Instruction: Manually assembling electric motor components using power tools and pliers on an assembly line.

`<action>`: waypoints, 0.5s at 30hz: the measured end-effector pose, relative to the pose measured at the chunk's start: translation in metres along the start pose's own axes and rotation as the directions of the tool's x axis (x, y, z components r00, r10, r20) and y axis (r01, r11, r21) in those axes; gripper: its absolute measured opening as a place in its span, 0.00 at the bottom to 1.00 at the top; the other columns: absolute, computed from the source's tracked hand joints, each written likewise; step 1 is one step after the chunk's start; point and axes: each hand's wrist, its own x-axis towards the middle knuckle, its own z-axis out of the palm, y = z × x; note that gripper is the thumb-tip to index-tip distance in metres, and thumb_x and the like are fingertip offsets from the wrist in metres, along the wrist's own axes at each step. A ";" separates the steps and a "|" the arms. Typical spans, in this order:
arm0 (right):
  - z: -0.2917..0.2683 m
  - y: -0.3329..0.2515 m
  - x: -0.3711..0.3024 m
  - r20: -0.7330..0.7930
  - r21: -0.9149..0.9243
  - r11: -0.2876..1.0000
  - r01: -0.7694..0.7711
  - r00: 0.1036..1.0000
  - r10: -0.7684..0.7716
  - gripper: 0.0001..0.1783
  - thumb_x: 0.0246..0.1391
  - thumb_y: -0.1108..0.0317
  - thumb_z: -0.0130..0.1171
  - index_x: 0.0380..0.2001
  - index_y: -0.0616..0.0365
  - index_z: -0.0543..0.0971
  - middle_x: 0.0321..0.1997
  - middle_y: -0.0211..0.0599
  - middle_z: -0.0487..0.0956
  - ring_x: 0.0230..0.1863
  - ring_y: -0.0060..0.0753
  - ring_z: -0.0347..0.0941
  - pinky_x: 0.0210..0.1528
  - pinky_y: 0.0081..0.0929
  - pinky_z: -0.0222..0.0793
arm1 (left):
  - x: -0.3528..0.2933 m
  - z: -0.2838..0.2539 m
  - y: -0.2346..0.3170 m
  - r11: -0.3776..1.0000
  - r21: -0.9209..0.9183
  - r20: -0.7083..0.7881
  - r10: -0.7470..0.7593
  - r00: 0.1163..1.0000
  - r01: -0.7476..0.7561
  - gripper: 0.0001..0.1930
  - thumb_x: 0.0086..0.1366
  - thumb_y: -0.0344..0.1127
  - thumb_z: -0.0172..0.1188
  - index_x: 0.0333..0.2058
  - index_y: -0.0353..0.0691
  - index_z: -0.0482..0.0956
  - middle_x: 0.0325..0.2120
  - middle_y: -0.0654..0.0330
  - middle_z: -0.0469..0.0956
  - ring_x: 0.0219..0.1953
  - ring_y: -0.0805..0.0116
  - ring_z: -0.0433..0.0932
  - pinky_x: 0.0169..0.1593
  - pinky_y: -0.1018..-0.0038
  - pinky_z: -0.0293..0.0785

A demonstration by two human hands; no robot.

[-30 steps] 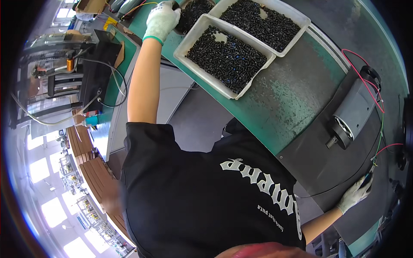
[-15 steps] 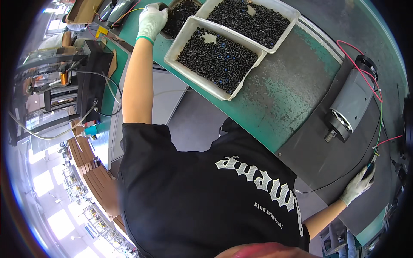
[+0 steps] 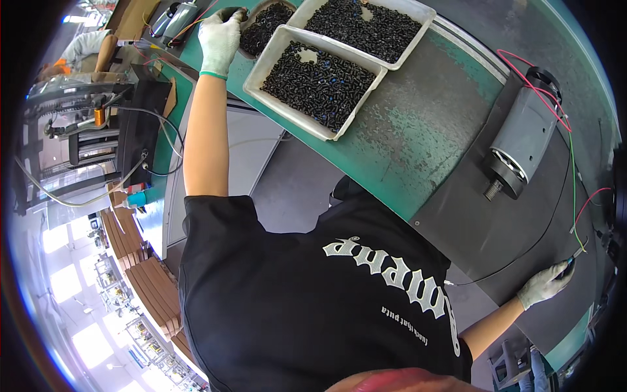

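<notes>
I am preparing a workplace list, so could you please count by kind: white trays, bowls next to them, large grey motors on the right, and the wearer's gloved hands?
White trays: 2
Bowl: 1
Large grey motor: 1
Gloved hands: 2
Total: 6

White ornate lettering (image 3: 394,271) ran large across the person's black shirt (image 3: 274,294), and a smaller white line of print (image 3: 405,325) stood below it.
</notes>
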 end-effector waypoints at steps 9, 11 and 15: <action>-0.040 -0.089 -0.007 0.176 0.860 0.430 -0.276 0.950 0.258 0.22 0.56 0.68 0.57 0.53 0.66 0.72 0.55 0.47 0.74 0.56 0.38 0.71 0.48 0.25 0.72 | -0.150 0.024 0.189 0.204 -0.846 0.522 0.135 0.842 0.492 0.13 0.65 0.38 0.57 0.42 0.33 0.76 0.29 0.60 0.78 0.25 0.78 0.72 0.29 0.83 0.69; -0.036 -0.129 -0.006 0.167 0.825 0.540 -0.163 0.985 0.043 0.24 0.52 0.68 0.61 0.53 0.65 0.73 0.52 0.47 0.75 0.52 0.38 0.73 0.48 0.26 0.71 | -0.196 0.040 0.265 0.242 -0.677 0.736 0.229 0.638 0.695 0.15 0.65 0.41 0.57 0.40 0.34 0.75 0.28 0.61 0.77 0.22 0.78 0.70 0.26 0.82 0.67; -0.055 -0.181 0.036 0.173 0.471 0.758 0.451 0.795 -0.581 0.25 0.43 0.65 0.66 0.45 0.65 0.78 0.45 0.46 0.75 0.40 0.39 0.72 0.43 0.32 0.70 | -0.222 0.056 0.325 -0.094 -0.478 0.763 0.447 0.466 0.873 0.13 0.66 0.41 0.56 0.40 0.36 0.73 0.25 0.62 0.74 0.20 0.79 0.68 0.26 0.82 0.67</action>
